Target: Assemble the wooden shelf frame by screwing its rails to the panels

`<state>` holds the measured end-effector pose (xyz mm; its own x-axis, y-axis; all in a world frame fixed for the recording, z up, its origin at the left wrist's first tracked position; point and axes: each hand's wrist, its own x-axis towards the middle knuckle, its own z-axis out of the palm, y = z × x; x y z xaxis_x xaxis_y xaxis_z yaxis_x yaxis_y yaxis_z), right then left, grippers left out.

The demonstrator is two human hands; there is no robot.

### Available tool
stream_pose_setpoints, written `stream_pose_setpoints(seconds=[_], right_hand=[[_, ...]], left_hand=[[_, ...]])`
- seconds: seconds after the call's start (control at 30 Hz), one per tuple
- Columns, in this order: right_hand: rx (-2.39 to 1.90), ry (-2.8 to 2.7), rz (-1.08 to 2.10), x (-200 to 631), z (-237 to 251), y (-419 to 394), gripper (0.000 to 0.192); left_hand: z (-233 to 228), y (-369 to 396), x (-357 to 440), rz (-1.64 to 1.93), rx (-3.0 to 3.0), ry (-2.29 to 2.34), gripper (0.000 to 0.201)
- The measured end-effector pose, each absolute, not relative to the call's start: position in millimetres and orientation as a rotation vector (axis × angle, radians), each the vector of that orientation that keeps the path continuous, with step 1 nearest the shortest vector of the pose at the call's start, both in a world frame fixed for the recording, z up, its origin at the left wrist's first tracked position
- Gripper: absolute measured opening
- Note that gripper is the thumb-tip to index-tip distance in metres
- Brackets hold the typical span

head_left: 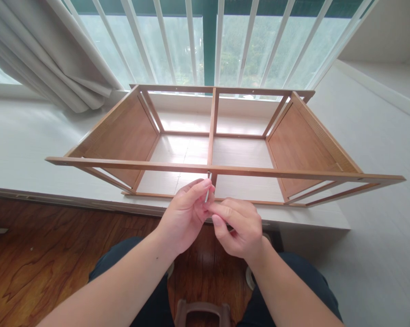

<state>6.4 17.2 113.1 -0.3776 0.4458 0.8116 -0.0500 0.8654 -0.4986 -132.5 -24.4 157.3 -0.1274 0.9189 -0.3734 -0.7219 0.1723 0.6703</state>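
Between the thumb and fingers of my left hand (pixel 187 209) is a thin silvery metal rod (pixel 208 193), pinched and held nearly upright. The rod's top end meets the underside of the wooden frame's front rail (pixel 177 166), close to the middle upright. My right hand (pixel 239 227) is closed, its curled fingers beside the rod's lower end and against the left fingertips. Whatever it grips there is hidden. The brown wooden frame (pixel 212 122) has a solid panel at each end and an open middle divided by one upright.
The frame rests on a white window ledge (pixel 27 141). Behind it are white window bars (pixel 162 36), with a grey curtain (pixel 55 50) at left. A white wall (pixel 385 150) stands at right. Below are the wood floor (pixel 55 250), my knees and a brown stool edge (pixel 203 306).
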Motion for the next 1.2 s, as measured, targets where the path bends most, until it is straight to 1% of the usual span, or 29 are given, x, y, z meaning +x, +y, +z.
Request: stream_pose_setpoints(seconds=[0.1, 0.2, 0.43, 0.57, 0.77, 1.03, 1.2], right_hand=[[-0.331, -1.865, 0.554, 8.5, 114.6, 17.7, 0.028], [-0.353, -1.822, 0.528, 11.0, 115.4, 17.9, 0.032], [-0.300, -1.777, 0.501, 10.1, 112.9, 17.6, 0.053], [-0.225, -1.832, 0.497, 8.2, 112.6, 18.4, 0.052], [-0.161, -1.858, 0.553, 4.6, 110.5, 19.0, 0.052], [-0.203, -1.861, 0.530, 4.2, 111.9, 18.6, 0.057], [-0.322, -1.826, 0.500, 7.1, 116.6, 15.1, 0.048]], left_hand=[[157.8, -25.6, -130.4, 1.439, 0.293, 0.908, 0.034], [157.7, -27.0, -129.2, 1.459, 0.278, 0.923, 0.032], [155.8, -25.3, -129.2, 1.480, 0.250, 0.908, 0.030], [155.1, -24.6, -129.5, 1.478, 0.174, 0.887, 0.032], [155.1, -26.4, -129.4, 1.500, 0.161, 0.909, 0.029], [159.9, -24.7, -129.7, 1.479, 0.118, 0.903, 0.034], [159.5, -24.1, -129.9, 1.473, 0.159, 0.890, 0.035]])
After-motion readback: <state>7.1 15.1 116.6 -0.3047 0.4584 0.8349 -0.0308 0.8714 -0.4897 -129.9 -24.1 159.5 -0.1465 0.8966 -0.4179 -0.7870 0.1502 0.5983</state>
